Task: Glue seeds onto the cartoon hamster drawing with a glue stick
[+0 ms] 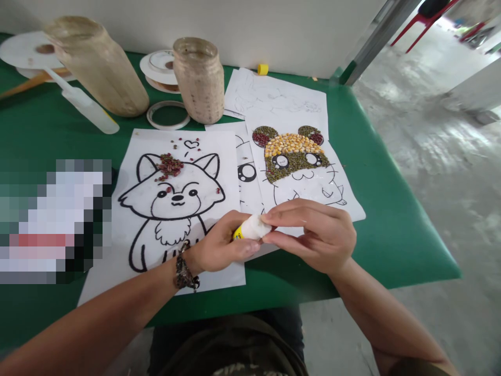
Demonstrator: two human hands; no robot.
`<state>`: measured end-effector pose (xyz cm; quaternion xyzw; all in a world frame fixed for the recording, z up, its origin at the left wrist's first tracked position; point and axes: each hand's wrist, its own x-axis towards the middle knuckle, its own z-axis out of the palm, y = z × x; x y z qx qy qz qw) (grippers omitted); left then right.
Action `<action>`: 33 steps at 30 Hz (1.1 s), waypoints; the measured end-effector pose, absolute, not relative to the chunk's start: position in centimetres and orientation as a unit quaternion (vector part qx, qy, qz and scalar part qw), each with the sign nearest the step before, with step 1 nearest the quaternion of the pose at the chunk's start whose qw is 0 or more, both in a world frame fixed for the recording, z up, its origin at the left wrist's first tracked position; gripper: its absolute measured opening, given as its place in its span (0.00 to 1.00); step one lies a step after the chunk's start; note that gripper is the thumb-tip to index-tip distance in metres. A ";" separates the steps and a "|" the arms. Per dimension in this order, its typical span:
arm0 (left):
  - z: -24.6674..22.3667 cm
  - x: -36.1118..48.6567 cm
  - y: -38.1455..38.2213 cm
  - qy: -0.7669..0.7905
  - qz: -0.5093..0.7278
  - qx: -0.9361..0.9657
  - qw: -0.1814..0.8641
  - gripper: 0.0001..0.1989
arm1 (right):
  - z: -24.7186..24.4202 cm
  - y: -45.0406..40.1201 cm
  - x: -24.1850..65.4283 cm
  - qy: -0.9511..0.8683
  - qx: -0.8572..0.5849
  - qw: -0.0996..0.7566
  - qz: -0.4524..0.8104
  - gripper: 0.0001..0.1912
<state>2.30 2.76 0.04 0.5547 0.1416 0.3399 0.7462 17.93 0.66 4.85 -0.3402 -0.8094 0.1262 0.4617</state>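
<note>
A white glue bottle (253, 227) with a yellow label is wrapped in my left hand (223, 240), its nozzle end pointing right. At that end my right hand (313, 232) pinches the tip between thumb and fingers. Below them lies a sheet with a fox drawing (178, 209), a small heap of red and green beans (170, 166) on its forehead. To the right, a sheet carries a hamster drawing (301, 162); yellow corn kernels (291, 143) cover its upper head, and green beans (299, 166) fill the band around its eyes.
Two cloudy jars (99, 68) (203, 81) stand at the back beside a tape roll (168, 115) and a white spool (154, 68). Another white bottle (90, 109) lies at the left. A yellow cap (263, 69) rests near the wall. The green table (399, 230) ends at the right.
</note>
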 end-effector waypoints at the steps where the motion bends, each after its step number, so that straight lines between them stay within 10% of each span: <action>1: 0.1 2.3 2.8 0.144 0.339 0.557 0.744 0.13 | 4.9 0.7 18.0 -0.810 -0.339 0.460 0.130 0.04; 33: 0.5 2.6 2.9 0.252 0.369 0.603 0.661 0.09 | 4.4 0.9 17.9 -0.781 -0.357 0.483 0.173 0.05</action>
